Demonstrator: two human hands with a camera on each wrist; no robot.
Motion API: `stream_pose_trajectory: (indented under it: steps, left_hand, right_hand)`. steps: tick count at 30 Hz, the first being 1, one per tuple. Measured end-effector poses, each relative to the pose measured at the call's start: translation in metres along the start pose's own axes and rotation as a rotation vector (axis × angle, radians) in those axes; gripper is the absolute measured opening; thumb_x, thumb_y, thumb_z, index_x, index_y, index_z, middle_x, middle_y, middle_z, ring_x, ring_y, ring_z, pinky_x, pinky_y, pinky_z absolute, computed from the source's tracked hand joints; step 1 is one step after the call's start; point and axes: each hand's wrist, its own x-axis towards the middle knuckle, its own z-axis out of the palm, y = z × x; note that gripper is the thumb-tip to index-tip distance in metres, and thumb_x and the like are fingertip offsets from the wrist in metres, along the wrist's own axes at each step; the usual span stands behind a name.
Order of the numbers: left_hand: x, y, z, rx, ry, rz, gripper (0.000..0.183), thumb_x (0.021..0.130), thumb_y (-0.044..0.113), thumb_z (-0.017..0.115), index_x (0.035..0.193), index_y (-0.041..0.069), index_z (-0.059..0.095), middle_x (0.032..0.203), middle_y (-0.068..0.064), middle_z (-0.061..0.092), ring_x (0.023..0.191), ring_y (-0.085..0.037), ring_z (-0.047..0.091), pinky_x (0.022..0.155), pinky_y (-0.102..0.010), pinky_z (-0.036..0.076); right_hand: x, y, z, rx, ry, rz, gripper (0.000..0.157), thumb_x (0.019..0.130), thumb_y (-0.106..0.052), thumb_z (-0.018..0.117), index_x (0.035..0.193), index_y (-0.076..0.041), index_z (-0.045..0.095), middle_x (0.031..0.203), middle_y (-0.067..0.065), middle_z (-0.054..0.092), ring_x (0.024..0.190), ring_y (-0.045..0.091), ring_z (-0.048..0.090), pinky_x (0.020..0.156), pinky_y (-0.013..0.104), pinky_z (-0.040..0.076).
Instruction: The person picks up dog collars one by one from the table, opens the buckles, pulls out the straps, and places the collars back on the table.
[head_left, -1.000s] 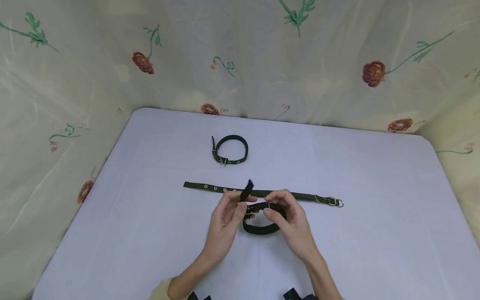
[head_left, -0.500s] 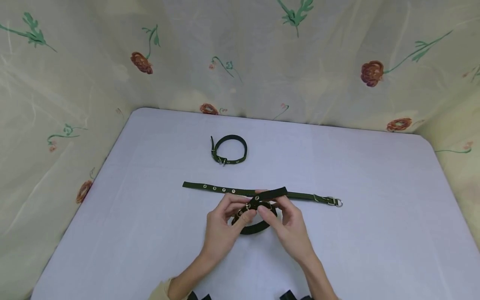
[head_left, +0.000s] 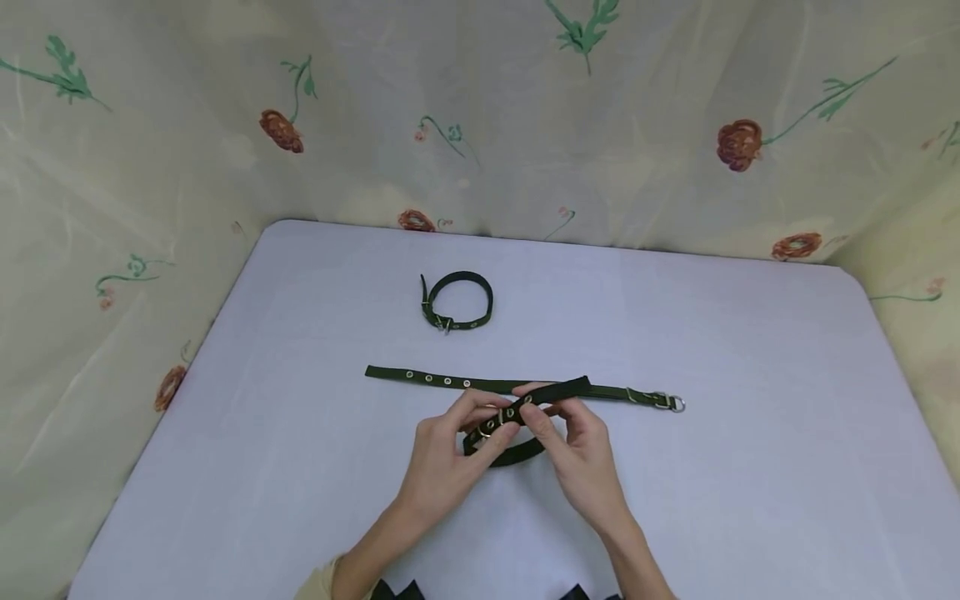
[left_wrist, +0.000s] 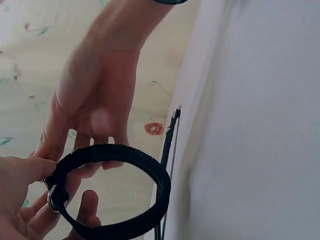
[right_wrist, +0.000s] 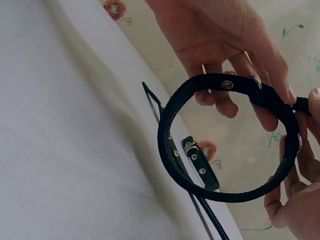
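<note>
Black webbing: your left hand (head_left: 442, 457) pinches the looped collar (head_left: 517, 455) beside its metal fitting, your right hand (head_left: 588, 450) its eyeleted tail, over the surface (head_left: 750, 433). Best hold that tail flat and draw it evenly (a twist could probably snag). The straight strap (head_left: 438, 379) lies just beyond, so side room looks better, edges being well apart.
</note>
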Motion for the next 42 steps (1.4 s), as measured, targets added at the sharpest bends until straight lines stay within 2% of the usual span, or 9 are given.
stream_pose_trajectory:
  steps: [5,9,15,18,23,27,31,39,42]
  left_hand:
    - [0.0,-0.003,0.0,-0.038,-0.001,0.036,0.022,0.105,0.032,0.072,0.127,0.026,0.073,0.12,0.005,0.083,0.113,-0.014,0.079,0.092,-0.031,0.063]
    - [-0.001,-0.007,0.0,-0.126,-0.019,0.016,0.023,0.107,0.028,0.069,0.13,0.026,0.07,0.121,0.002,0.082,0.109,-0.016,0.08,0.089,-0.029,0.062]
    - [-0.001,-0.01,-0.002,-0.259,-0.054,-0.066,0.025,0.108,0.024,0.069,0.133,0.025,0.067,0.108,-0.007,0.084,0.093,-0.012,0.078,0.089,-0.028,0.062]
    - [-0.001,-0.01,-0.002,-0.289,-0.065,-0.116,0.025,0.107,0.024,0.069,0.132,0.026,0.067,0.109,-0.008,0.083,0.096,-0.01,0.078,0.091,-0.026,0.062]
    - [-0.003,-0.008,-0.002,-0.358,-0.073,-0.127,0.025,0.107,0.022,0.069,0.133,0.023,0.068,0.119,-0.008,0.083,0.107,-0.009,0.078,0.097,-0.026,0.061]
    - [-0.003,-0.008,-0.001,-0.399,-0.08,-0.127,0.026,0.108,0.021,0.068,0.133,0.022,0.067,0.119,-0.011,0.082,0.105,-0.008,0.078,0.091,-0.024,0.06]
    - [-0.003,-0.009,-0.003,-0.411,-0.081,-0.166,0.026,0.108,0.021,0.068,0.133,0.022,0.066,0.117,-0.013,0.082,0.101,-0.016,0.077,0.084,-0.025,0.06]
    - [0.0,-0.012,-0.005,-0.554,-0.131,-0.346,0.029,0.108,0.024,0.068,0.136,0.018,0.063,0.12,-0.015,0.082,0.103,-0.02,0.077,0.091,-0.029,0.059]
    - [0.001,-0.012,-0.004,-0.577,-0.144,-0.38,0.03,0.108,0.023,0.067,0.137,0.015,0.062,0.122,-0.016,0.081,0.101,-0.022,0.075,0.092,-0.031,0.058]
  right_hand:
    - [0.002,0.002,0.001,0.001,-0.008,-0.041,0.025,0.103,-0.003,0.07,0.127,-0.004,0.073,0.13,-0.001,0.075,0.112,0.005,0.066,0.097,0.018,0.052]
    - [0.003,0.006,0.001,-0.041,-0.03,-0.045,0.026,0.1,-0.004,0.073,0.126,-0.003,0.072,0.128,0.013,0.075,0.11,0.003,0.069,0.094,0.017,0.057]
    - [0.005,0.008,0.001,-0.082,-0.104,-0.048,0.019,0.104,-0.009,0.071,0.123,-0.01,0.069,0.118,0.008,0.072,0.107,0.009,0.069,0.091,0.021,0.059]
    - [0.005,0.01,0.001,-0.081,-0.143,-0.068,0.014,0.105,-0.008,0.069,0.119,-0.01,0.071,0.117,0.007,0.07,0.105,0.008,0.067,0.089,0.022,0.059]
    - [0.005,0.013,-0.001,-0.062,-0.183,-0.067,0.012,0.106,-0.008,0.067,0.117,-0.011,0.071,0.116,0.006,0.065,0.104,0.007,0.065,0.089,0.021,0.059]
    - [0.004,0.013,-0.002,-0.074,-0.181,-0.073,0.011,0.108,-0.008,0.064,0.117,-0.011,0.07,0.12,0.007,0.066,0.101,0.008,0.065,0.085,0.022,0.057]
    - [0.003,0.013,-0.001,-0.073,-0.174,-0.074,0.012,0.109,-0.008,0.061,0.119,-0.01,0.069,0.121,0.008,0.069,0.096,0.008,0.066,0.081,0.023,0.055]
    - [0.004,0.013,-0.001,-0.059,-0.217,0.025,0.018,0.112,-0.016,0.058,0.125,-0.012,0.069,0.119,0.007,0.068,0.1,0.008,0.064,0.09,0.022,0.055]
    - [0.005,0.013,-0.002,-0.029,-0.246,0.069,0.018,0.113,-0.014,0.055,0.124,-0.01,0.067,0.117,0.008,0.064,0.104,0.01,0.064,0.096,0.025,0.055]
